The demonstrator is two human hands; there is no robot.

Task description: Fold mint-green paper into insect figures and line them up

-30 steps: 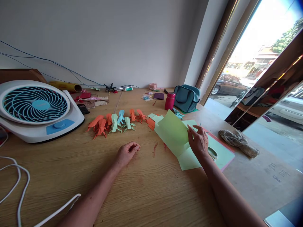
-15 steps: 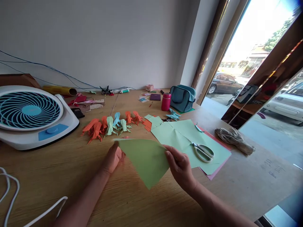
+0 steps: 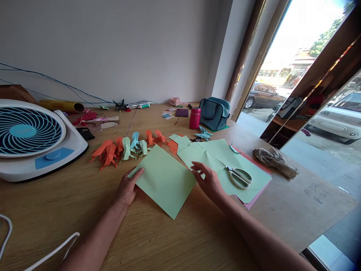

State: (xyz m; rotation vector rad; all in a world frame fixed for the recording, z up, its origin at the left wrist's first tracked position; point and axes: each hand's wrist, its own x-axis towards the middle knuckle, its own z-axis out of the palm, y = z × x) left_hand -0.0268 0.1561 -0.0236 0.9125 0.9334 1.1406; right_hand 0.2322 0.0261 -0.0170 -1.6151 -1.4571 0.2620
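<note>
Fingers (image 3: 138, 174) of the left hand (image 3: 128, 189) lie stretched out against the left corner of a pale green sheet (image 3: 165, 181), touching it without curling round it. Across from them the right hand (image 3: 209, 181) has its fingers (image 3: 197, 168) spread and loose, their tips at the sheet's right corner, gripping nothing. The green sheet lies flat on the wooden worktop (image 3: 169, 241) between the two hands, turned so that one corner points toward the person. A white cable (image 3: 60, 246) loops along the near left edge.

Just beyond the right hand a stack of green sheets (image 3: 214, 150) rests on a pink sheet (image 3: 255, 198), with scissors (image 3: 239, 176) lying on top of the stack. A crumpled cloth (image 3: 275, 160) sits to the right of it, apart from the paper. Behind the green sheet runs a row of folded paper figures (image 3: 124, 148) in orange, green and blue. A white and blue fan (image 3: 31, 139) stands at the left. Farther back are a red flask (image 3: 194, 117) and, beside it, a teal bag (image 3: 214, 114); a yellow roll (image 3: 62, 106) lies near the wall.
</note>
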